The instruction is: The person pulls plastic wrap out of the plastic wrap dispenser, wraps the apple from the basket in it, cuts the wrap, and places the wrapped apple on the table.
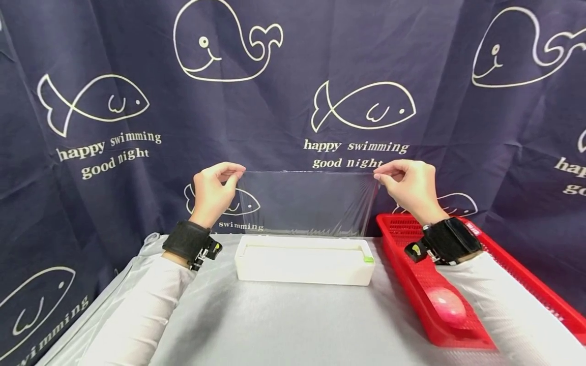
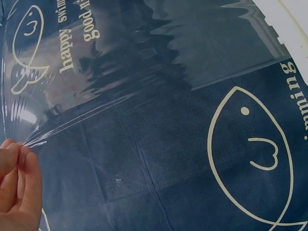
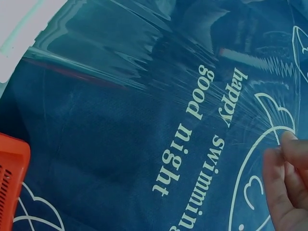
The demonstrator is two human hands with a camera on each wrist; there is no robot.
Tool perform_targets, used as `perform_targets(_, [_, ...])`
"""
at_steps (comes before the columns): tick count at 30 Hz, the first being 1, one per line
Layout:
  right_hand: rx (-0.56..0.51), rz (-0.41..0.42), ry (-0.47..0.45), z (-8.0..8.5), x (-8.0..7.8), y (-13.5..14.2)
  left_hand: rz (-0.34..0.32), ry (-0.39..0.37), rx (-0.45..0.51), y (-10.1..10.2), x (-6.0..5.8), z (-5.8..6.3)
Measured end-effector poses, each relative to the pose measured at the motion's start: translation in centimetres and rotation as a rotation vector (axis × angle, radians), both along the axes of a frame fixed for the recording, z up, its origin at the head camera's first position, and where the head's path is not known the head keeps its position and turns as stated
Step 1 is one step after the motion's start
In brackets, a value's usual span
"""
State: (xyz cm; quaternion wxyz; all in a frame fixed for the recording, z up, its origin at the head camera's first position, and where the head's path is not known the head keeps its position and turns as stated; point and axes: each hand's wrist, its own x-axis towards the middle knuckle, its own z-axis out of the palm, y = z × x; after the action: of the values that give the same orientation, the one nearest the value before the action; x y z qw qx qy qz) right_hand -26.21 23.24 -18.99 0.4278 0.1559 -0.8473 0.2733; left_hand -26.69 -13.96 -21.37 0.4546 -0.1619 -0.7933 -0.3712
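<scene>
A clear sheet of plastic wrap (image 1: 306,198) stands stretched upright between both hands, rising from the back of a white dispenser box (image 1: 304,267). My left hand (image 1: 215,190) pinches its upper left corner between thumb and fingers. At the upper right corner, my right hand (image 1: 409,185) pinches the film the same way. Creases fan out from the left fingertips (image 2: 26,151) in the left wrist view, and finer ones run from the right fingertips (image 3: 274,154) in the right wrist view. The box sits on the table with a small green piece (image 1: 368,259) at its right end.
A red plastic basket (image 1: 403,277) stands right of the box, beneath the right forearm. Inside it lies a round pink-and-white item (image 1: 447,306), covered partly by the sleeve. A grey cloth covers the table (image 1: 274,325). Behind hangs a dark blue curtain (image 1: 293,117) printed with fish and whales.
</scene>
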Motion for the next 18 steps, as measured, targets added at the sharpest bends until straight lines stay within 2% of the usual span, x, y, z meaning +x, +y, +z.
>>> perform_targets(18, [-0.025, 0.0, 0.013, 1.1, 0.3, -0.4, -0.009, 0.035, 0.014, -0.4, 0.1, 1.1])
